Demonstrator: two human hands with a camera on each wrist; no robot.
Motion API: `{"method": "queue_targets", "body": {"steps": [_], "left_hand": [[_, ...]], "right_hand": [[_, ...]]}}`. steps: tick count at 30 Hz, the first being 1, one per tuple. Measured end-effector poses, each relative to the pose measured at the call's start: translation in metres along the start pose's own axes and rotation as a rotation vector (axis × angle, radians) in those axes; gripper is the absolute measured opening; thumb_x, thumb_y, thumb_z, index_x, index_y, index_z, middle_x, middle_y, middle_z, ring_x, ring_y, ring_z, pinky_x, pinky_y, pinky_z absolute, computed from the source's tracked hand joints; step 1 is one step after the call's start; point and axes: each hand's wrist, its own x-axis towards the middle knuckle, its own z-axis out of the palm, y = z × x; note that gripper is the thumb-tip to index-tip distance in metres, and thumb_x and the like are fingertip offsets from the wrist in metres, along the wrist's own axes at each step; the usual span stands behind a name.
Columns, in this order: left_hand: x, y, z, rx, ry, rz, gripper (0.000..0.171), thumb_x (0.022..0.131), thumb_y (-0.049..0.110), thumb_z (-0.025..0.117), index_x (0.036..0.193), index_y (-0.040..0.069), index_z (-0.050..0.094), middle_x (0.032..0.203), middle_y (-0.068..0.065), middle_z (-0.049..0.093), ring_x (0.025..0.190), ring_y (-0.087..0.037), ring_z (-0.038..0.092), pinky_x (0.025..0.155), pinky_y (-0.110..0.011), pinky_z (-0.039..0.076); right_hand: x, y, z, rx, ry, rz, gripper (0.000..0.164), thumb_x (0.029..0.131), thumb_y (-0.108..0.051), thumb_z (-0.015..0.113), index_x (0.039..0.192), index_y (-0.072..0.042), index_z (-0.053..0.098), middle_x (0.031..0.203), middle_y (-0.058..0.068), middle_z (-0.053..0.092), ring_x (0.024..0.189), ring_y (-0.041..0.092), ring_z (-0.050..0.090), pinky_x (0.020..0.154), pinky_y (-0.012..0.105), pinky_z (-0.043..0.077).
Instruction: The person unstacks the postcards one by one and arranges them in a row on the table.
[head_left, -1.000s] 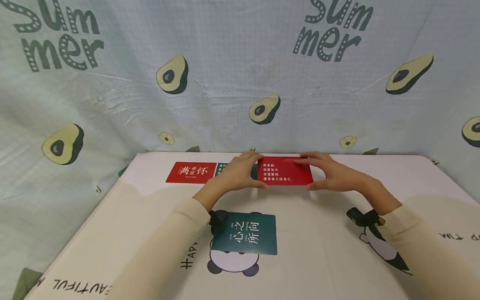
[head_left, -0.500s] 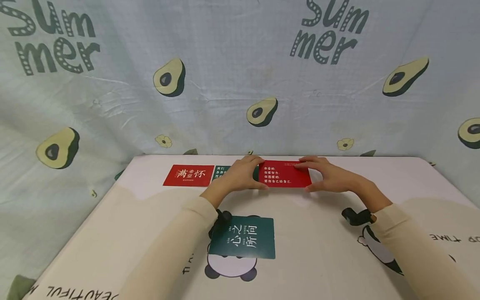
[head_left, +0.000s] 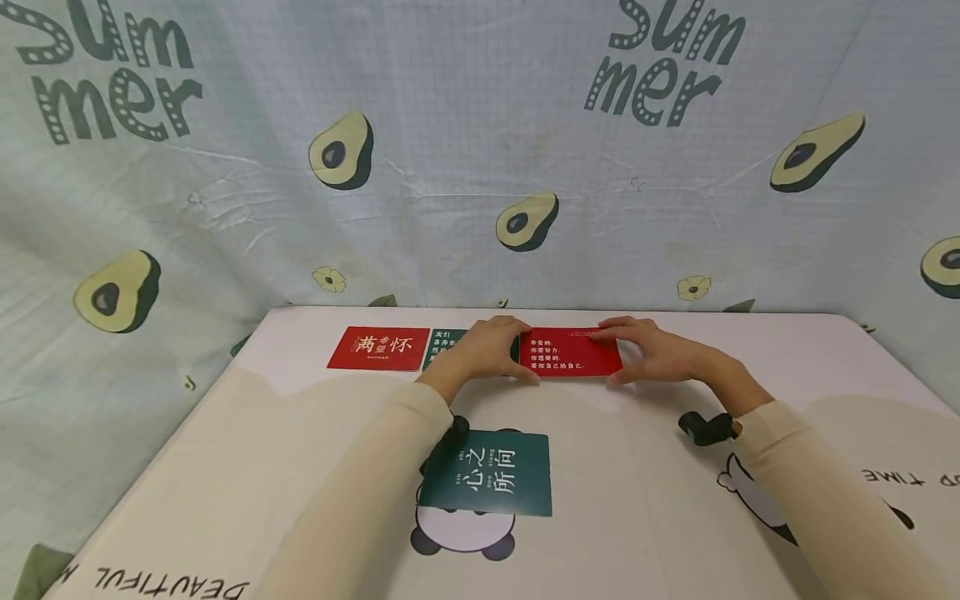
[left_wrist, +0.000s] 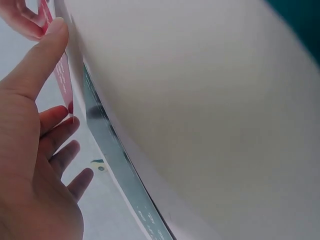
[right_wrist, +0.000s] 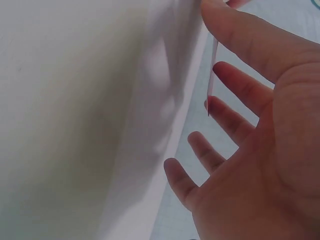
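Note:
A red card (head_left: 570, 352) with white characters is held by both hands at the far side of the table. My left hand (head_left: 491, 352) pinches its left end between thumb and fingers. At the other end, my right hand (head_left: 660, 352) grips it the same way. The left wrist view shows the red card (left_wrist: 63, 80) raised off the tabletop, with the left thumb across its edge. From the right wrist the card (right_wrist: 212, 75) appears nearly edge-on. Beneath and behind the left hand lies a green card (head_left: 442, 340), partly hidden.
Another red card (head_left: 378, 348) lies left of the green one, in line with it. Closer in, a dark green card (head_left: 487, 472) rests on the printed panda of the table cover (head_left: 600, 517). A patterned curtain (head_left: 420, 167) hangs behind the table.
Both hands have lowered the red card slightly, bringing it nearer the tabletop. Their hold on it looks the same. The cards on the table have stayed put; the head view shifted a little.

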Motion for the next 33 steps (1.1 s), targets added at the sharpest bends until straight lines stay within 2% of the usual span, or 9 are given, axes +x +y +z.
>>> {"method": "queue_targets", "body": {"steps": [6,14,21,27,33], "left_hand": [[0.0028,0.0037,0.0017,0.023,-0.016,-0.004,0.086,0.072,0.048,0.078,0.143,0.015,0.044,0.143,-0.003,0.045,0.132,-0.021,0.035,0.108,-0.044,0.031],[0.0061,0.0041,0.0038,0.079,-0.017,-0.006,0.085,0.073,0.051,0.076,0.143,0.015,0.044,0.143,-0.004,0.045,0.134,-0.022,0.034,0.111,-0.044,0.026],[0.0090,0.0046,0.0011,0.113,-0.050,-0.019,0.082,0.074,0.053,0.074,0.142,0.016,0.046,0.144,-0.003,0.044,0.137,-0.021,0.028,0.114,-0.045,0.019],[0.0095,0.0067,-0.0007,0.104,-0.071,-0.026,0.081,0.075,0.051,0.075,0.141,0.015,0.046,0.144,-0.004,0.044,0.138,-0.021,0.028,0.114,-0.045,0.018],[0.0089,0.0062,-0.0002,0.082,-0.063,-0.026,0.081,0.075,0.048,0.075,0.142,0.015,0.045,0.143,-0.003,0.045,0.135,-0.021,0.032,0.113,-0.044,0.020]], "right_hand": [[0.0004,0.0031,0.0006,0.012,-0.036,0.065,0.073,0.078,-0.033,0.077,0.142,-0.015,0.046,0.148,0.016,0.030,0.133,0.041,0.022,0.095,0.062,0.040],[0.0055,0.0055,0.0014,0.002,-0.062,0.081,0.074,0.079,-0.031,0.076,0.143,-0.015,0.044,0.148,0.017,0.029,0.132,0.042,0.021,0.094,0.060,0.041],[0.0079,0.0060,0.0006,-0.009,-0.077,0.093,0.074,0.078,-0.032,0.077,0.143,-0.015,0.044,0.148,0.016,0.030,0.131,0.042,0.021,0.093,0.058,0.043],[0.0088,0.0071,0.0012,-0.011,-0.085,0.107,0.075,0.078,-0.033,0.077,0.144,-0.016,0.044,0.148,0.016,0.030,0.132,0.042,0.020,0.094,0.059,0.041],[0.0097,0.0087,0.0016,-0.018,-0.087,0.108,0.075,0.078,-0.033,0.077,0.143,-0.016,0.044,0.149,0.016,0.030,0.132,0.042,0.020,0.094,0.059,0.041]]}}
